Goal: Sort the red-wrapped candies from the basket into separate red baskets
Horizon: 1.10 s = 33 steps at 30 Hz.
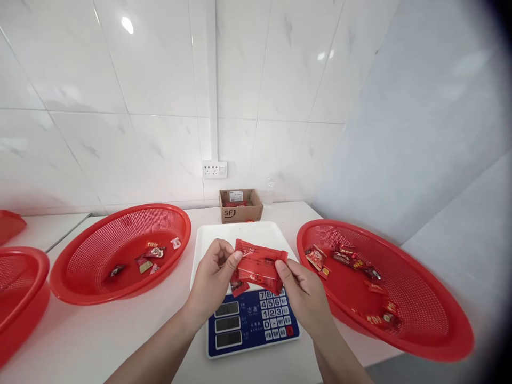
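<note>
Between my two hands is a red wrapped packet (260, 262), held above the digital scale (253, 328). My left hand (214, 277) pinches its left end between thumb and fingers. At its right end my right hand (302, 290) is closed on it the same way. Another small red wrapped piece (239, 288) shows beneath the packet near my left fingers; whether it is held too I cannot tell. The scale has a white pan (240, 230), a blue keypad panel and dark displays, and lies directly below my hands.
A red basket (120, 213) with several wrapped sweets stands on the left, another red basket (400, 250) with more sweets on the right. At the far left is part of a third basket (24, 256). A cardboard box (242, 214) with red packets sits behind the scale, beside a clear bottle (269, 192).
</note>
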Each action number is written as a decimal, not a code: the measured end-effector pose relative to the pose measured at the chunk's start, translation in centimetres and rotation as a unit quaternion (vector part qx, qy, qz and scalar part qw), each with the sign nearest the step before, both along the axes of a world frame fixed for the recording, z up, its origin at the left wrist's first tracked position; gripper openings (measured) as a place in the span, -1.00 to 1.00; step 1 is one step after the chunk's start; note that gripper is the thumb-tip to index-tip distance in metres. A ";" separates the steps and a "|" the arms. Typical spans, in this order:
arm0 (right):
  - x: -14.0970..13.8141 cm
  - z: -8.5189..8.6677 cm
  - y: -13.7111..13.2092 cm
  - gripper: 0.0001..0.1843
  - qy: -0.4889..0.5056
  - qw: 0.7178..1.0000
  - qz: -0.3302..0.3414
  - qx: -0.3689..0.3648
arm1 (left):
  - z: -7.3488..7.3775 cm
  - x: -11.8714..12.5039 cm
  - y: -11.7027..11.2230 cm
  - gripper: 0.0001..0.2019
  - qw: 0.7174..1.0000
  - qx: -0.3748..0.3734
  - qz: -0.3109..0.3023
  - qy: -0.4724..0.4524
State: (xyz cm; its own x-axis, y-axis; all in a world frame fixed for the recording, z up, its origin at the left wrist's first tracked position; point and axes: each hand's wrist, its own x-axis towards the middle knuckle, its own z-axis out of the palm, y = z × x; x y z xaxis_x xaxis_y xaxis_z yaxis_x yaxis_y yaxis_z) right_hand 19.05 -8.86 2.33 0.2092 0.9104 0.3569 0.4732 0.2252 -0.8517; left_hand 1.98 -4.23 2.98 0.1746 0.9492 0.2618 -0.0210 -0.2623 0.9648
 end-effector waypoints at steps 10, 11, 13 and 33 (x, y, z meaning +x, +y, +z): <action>-1.0 -0.2 0.3 -0.58 0.069 0.996 0.046 0.012 | -0.9 0.3 -0.9 -0.72 0.991 0.005 -0.106 0.086; -1.0 -0.3 0.4 -0.60 0.074 0.997 0.031 0.011 | -0.7 0.3 -0.9 -0.69 0.992 -0.049 -0.116 0.026; -0.9 -0.4 0.7 -0.58 0.089 0.996 0.021 -0.003 | -0.3 0.2 -0.9 -0.62 0.980 -0.120 -0.137 -0.074; -1.7 -1.0 0.8 -0.59 0.134 0.975 0.149 -0.096 | -0.1 0.0 -0.2 -0.64 0.971 -0.142 -0.164 -0.100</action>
